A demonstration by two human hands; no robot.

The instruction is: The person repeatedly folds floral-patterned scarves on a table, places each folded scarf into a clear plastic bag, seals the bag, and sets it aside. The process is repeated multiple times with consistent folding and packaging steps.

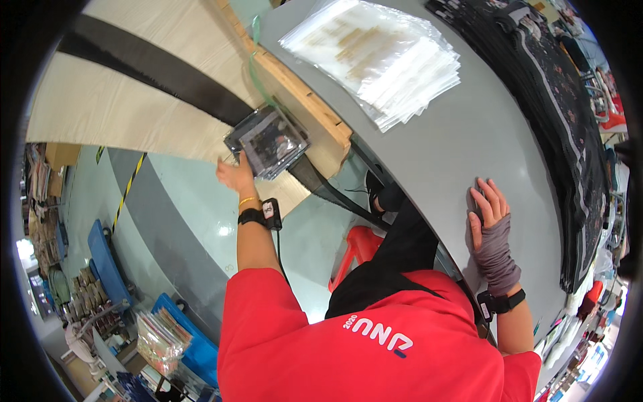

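Observation:
My left hand point(236, 177) reaches out to the left, at the near corner of a small stack of dark, flat packets in clear plastic point(273, 143). One finger or the thumb touches the packets' edge; the others stick out to the left, apart from it. The packets rest on the corner of a pale wood-grain board point(167, 100), beside a black strap. Flat on the grey table point(429, 167) lies my right hand point(492, 208), fingers stretched and holding nothing. A grey fabric sleeve covers its palm and wrist.
A fanned pile of clear plastic bags point(382, 60) lies on the table's far part. Folded black patterned cloth point(569, 161) is stacked along the right. A red stool point(358, 248) stands below the table edge. Blue bins point(191, 342) with packed goods stand at lower left.

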